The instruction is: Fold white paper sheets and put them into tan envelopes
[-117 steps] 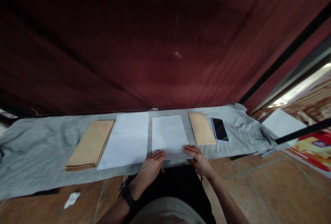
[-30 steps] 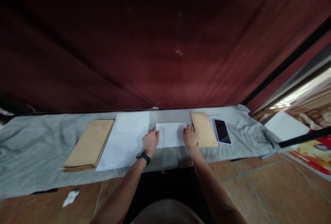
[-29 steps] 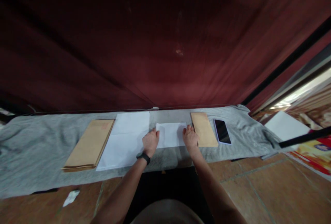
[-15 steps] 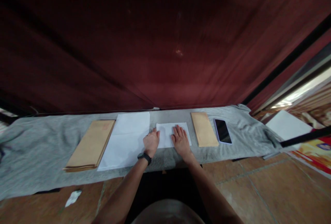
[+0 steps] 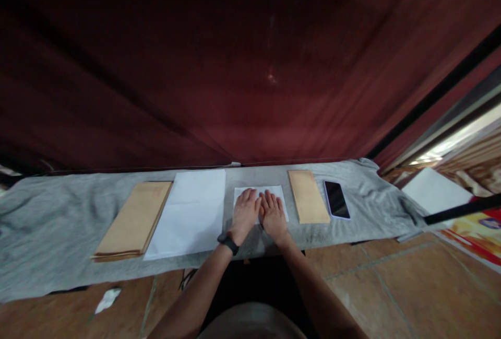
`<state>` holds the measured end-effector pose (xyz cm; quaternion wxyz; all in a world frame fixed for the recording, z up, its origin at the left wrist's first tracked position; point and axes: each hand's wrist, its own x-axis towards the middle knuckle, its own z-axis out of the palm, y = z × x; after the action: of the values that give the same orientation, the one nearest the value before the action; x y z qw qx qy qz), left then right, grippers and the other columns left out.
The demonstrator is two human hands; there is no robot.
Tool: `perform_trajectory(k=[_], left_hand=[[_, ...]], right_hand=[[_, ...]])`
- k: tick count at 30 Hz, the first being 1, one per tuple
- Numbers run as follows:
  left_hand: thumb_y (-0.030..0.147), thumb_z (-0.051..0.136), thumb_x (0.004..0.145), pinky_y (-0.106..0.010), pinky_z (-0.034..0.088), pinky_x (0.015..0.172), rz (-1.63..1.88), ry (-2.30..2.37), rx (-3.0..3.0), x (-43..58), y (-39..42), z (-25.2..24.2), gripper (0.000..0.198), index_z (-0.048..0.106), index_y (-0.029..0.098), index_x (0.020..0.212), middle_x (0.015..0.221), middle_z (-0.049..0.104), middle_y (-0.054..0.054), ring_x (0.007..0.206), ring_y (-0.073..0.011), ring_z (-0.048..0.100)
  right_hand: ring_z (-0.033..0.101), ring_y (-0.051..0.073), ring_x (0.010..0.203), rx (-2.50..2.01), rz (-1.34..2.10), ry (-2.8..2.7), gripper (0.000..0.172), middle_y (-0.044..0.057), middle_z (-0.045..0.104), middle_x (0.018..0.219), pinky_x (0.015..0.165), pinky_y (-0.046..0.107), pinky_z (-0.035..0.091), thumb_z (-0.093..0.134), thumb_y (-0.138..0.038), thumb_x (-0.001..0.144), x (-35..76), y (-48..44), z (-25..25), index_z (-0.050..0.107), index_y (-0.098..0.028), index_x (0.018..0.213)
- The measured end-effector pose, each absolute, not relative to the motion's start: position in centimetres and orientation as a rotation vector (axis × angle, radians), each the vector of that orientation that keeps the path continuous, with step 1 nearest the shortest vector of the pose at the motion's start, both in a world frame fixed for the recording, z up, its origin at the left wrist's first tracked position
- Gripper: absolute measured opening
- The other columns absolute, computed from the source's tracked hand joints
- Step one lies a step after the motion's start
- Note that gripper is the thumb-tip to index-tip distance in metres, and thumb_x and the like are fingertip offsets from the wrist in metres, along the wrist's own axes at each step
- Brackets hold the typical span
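A folded sheet of white paper [image 5: 278,191] lies on the grey cloth in front of me, largely covered by my hands. My left hand [image 5: 245,213], with a black watch at the wrist, rests flat on its left part, fingers stretched out. On the right part my right hand [image 5: 273,214] is pressed flat, fingers slightly spread. The two thumbs come together at the middle. Left of my hands are larger white sheets [image 5: 191,213] with a crease across them, beside a stack of brown envelopes [image 5: 135,219]. Another brown envelope or small stack [image 5: 309,196] lies to the right.
A phone [image 5: 337,199] with a dark screen lies right of the brown envelope. Grey cloth [image 5: 62,224] covers the long narrow surface. Behind it hangs a dark red curtain [image 5: 250,93]. A crumpled white scrap [image 5: 108,300] lies on the tiled floor.
My left hand has moved right, from the folded paper's left edge onto the paper, and its fingers have straightened out flat. My right hand has stayed nearly in place.
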<state>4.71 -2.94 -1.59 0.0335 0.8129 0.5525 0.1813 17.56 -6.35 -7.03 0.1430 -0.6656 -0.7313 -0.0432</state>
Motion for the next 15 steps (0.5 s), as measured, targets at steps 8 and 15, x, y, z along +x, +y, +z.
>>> perform_trajectory(k=[8,15], left_hand=[[0.04,0.027,0.105,-0.044,0.026,0.124,0.46,1.49,2.507,6.8,-3.0,-5.9,0.056,0.036,0.013,0.153,0.158,0.042,-0.013,0.149,-0.0216,0.034],[0.036,0.027,0.104,-0.045,0.016,0.126,0.336,1.66,2.521,4.6,-2.8,-5.8,0.057,0.033,0.014,0.156,0.163,0.033,-0.01,0.153,-0.0219,0.022]], right_hand=[[0.032,0.03,0.149,-1.926,-0.105,-2.17,0.063,0.014,0.031,0.162,0.121,0.049,0.024,0.044,-0.02,0.097,17.7,-6.5,-6.4,0.029,-0.015,0.158],[0.038,0.028,0.146,-1.932,-0.082,-2.034,0.051,0.013,0.04,0.158,0.119,0.05,0.028,0.036,-0.026,0.103,18.2,-5.3,-7.3,0.041,-0.017,0.153]])
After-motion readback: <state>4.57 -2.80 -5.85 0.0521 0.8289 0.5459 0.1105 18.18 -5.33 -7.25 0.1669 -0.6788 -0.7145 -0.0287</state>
